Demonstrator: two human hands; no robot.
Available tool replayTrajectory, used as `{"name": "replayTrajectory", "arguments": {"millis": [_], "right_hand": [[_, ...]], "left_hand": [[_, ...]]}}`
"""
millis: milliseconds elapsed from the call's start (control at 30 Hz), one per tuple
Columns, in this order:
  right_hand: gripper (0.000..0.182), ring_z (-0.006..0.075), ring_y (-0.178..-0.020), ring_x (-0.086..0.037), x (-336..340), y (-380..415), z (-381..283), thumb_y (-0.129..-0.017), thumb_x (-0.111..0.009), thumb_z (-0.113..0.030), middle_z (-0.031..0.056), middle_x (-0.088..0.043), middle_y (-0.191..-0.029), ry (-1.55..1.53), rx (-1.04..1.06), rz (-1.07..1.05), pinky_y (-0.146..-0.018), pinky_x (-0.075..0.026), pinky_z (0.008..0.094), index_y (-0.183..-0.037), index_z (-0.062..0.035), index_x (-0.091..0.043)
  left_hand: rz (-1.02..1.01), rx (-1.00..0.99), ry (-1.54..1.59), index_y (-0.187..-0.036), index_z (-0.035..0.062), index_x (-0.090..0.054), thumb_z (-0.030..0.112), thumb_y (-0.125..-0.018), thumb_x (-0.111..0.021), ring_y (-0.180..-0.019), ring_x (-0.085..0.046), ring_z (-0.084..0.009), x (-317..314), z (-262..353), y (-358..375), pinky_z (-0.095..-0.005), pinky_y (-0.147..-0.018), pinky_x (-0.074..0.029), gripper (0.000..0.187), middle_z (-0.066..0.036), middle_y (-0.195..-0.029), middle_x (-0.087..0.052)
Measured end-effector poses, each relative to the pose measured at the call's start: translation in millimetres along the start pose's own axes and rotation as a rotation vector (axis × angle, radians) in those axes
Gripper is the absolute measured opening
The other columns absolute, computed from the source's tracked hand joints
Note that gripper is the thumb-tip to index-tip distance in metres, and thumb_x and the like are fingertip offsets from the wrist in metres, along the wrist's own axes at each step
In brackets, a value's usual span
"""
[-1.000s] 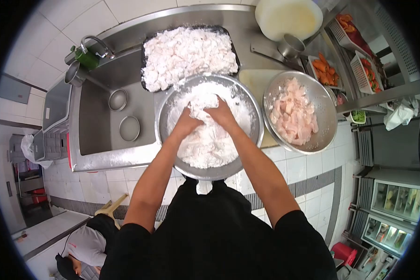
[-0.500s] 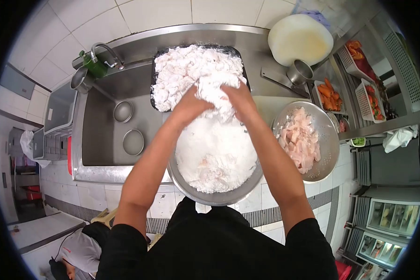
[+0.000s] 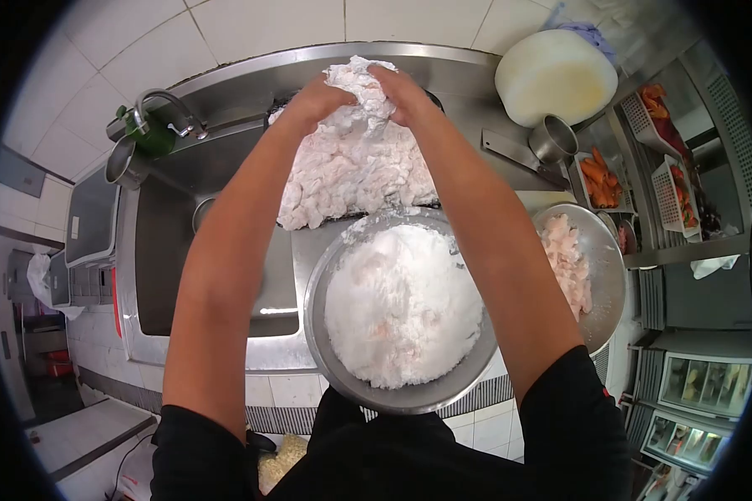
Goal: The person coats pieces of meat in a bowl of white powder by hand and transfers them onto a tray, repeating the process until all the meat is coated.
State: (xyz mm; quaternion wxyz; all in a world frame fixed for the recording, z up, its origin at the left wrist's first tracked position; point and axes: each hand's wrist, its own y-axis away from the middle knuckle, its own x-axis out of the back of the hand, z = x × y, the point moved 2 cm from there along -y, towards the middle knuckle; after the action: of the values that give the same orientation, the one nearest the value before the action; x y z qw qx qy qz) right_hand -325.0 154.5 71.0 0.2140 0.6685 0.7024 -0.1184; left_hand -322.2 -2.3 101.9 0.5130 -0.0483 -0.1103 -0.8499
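Observation:
My left hand [image 3: 317,102] and my right hand [image 3: 403,93] are closed round a clump of floured meat pieces [image 3: 361,88], pressed between them. They hold it over the far side of a black tray [image 3: 435,103], which is heaped with more white-coated pieces [image 3: 355,175]. Nearer to me is a round metal bowl [image 3: 319,334] full of white flour [image 3: 401,309], with a few pinkish bits showing through. To the right, partly behind my right forearm, a metal colander [image 3: 607,275] holds pale raw meat strips [image 3: 568,255]. Some fingertips are hidden by the clump.
On the left is a steel sink [image 3: 167,250] with a faucet [image 3: 163,96] and a green bottle [image 3: 152,138]. A cleaver [image 3: 510,149], a metal pot [image 3: 554,138] and a thick round white block [image 3: 556,79] are at the back right. Carrots [image 3: 600,179] stand beside the shelves.
Both hands have carried the clump away from me, from the tray's near side to its far side. The camera view has shifted, and the bowl appears lower.

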Motion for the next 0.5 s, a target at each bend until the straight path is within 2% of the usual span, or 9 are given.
{"name": "replayTrajectory", "arguments": {"millis": [33, 167, 233, 267, 300, 367, 400, 467, 500], "right_hand": [[0.033, 0.0220, -0.087, -0.062, 11, -10, 5, -0.084, -0.060, -0.021, 0.0116, -0.063, -0.099, 0.005, -0.023, 0.029, -0.070, -0.053, 0.0375, -0.109, 0.0009, -0.056], [0.034, 0.0236, -0.084, -0.063, 73, -38, 19, -0.083, -0.059, -0.023, 0.0116, -0.063, -0.095, 0.148, -0.063, 0.208, -0.068, -0.053, 0.0374, -0.107, 0.0021, -0.057], [0.036, 0.0261, -0.082, -0.064, 89, -27, 16, -0.083, -0.058, -0.025, 0.0124, -0.064, -0.094, 0.193, -0.077, 0.194, -0.070, -0.052, 0.0416, -0.106, 0.0021, -0.058], [0.036, 0.0261, -0.082, -0.064, 88, -20, 15, -0.083, -0.058, -0.025, 0.0124, -0.064, -0.094, 0.192, -0.071, 0.194, -0.070, -0.052, 0.0416, -0.106, 0.0021, -0.058], [0.042, 0.0271, -0.096, -0.056, 81, -3, 10, -0.085, -0.056, -0.029, 0.0141, -0.057, -0.107, 0.296, -0.154, 0.249, -0.080, -0.045, 0.0448, -0.114, 0.0010, -0.052], [0.056, 0.0291, -0.124, -0.042, 72, 25, -5, -0.089, -0.051, -0.038, 0.0174, -0.043, -0.135, 0.504, -0.321, 0.363, -0.102, -0.030, 0.0513, -0.131, -0.0012, -0.042], [0.056, 0.0291, -0.124, -0.042, 84, 20, -7, -0.089, -0.051, -0.038, 0.0174, -0.043, -0.135, 0.504, -0.314, 0.368, -0.102, -0.030, 0.0513, -0.131, -0.0012, -0.042], [0.068, 0.0294, -0.135, -0.024, 119, 6, -4, -0.088, -0.049, -0.046, 0.0150, -0.027, -0.146, 0.448, -0.240, 0.425, -0.107, -0.012, 0.0531, -0.139, -0.0039, -0.032], [0.068, 0.0294, -0.135, -0.024, 111, 15, -15, -0.088, -0.049, -0.046, 0.0150, -0.027, -0.146, 0.450, -0.231, 0.425, -0.107, -0.012, 0.0531, -0.139, -0.0039, -0.032]], "left_hand": [[0.002, -0.062, -0.029, -0.118, 0.0012, -0.052, 0.005, -0.073, -0.063, -0.104, -0.055, -0.0222, -1, -6, -11, -0.0331, -0.088, -0.045, 0.046, -0.010, -0.109, -0.060], [-0.028, -0.065, -0.072, -0.118, -0.0016, -0.052, 0.007, -0.073, -0.065, -0.103, -0.056, -0.0225, -17, -21, -31, -0.0337, -0.088, -0.045, 0.047, -0.012, -0.107, -0.061], [-0.097, 0.037, -0.233, -0.121, -0.0049, -0.049, 0.009, -0.071, -0.066, -0.102, -0.056, -0.0227, -24, -28, -29, -0.0329, -0.087, -0.045, 0.054, -0.014, -0.109, -0.061], [-0.089, 0.051, -0.481, -0.124, -0.0076, -0.046, 0.014, -0.070, -0.068, -0.107, -0.055, -0.0272, -24, -45, -39, -0.0331, -0.091, -0.043, 0.062, -0.019, -0.116, -0.058], [-0.090, 0.041, -0.484, -0.124, -0.0076, -0.046, 0.014, -0.070, -0.068, -0.107, -0.055, -0.0272, -25, -41, -32, -0.0331, -0.091, -0.043, 0.062, -0.019, -0.116, -0.058], [-0.103, -0.036, -0.875, -0.126, -0.0084, -0.044, 0.020, -0.070, -0.068, -0.114, -0.052, -0.0324, -30, -28, -9, -0.0340, -0.095, -0.041, 0.068, -0.024, -0.123, -0.053], [-0.105, -0.044, -0.877, -0.126, -0.0084, -0.044, 0.020, -0.070, -0.068, -0.114, -0.052, -0.0324, -27, -27, -10, -0.0340, -0.095, -0.041, 0.068, -0.024, -0.123, -0.053], [-0.090, -0.008, -0.872, -0.126, -0.0087, -0.044, 0.025, -0.070, -0.068, -0.118, -0.049, -0.0346, -15, -32, -7, -0.0354, -0.098, -0.039, 0.070, -0.027, -0.126, -0.049], [-0.086, -0.016, -0.874, -0.126, -0.0087, -0.044, 0.025, -0.070, -0.068, -0.118, -0.049, -0.0346, -11, -28, -3, -0.0354, -0.098, -0.039, 0.070, -0.027, -0.126, -0.049]]}}
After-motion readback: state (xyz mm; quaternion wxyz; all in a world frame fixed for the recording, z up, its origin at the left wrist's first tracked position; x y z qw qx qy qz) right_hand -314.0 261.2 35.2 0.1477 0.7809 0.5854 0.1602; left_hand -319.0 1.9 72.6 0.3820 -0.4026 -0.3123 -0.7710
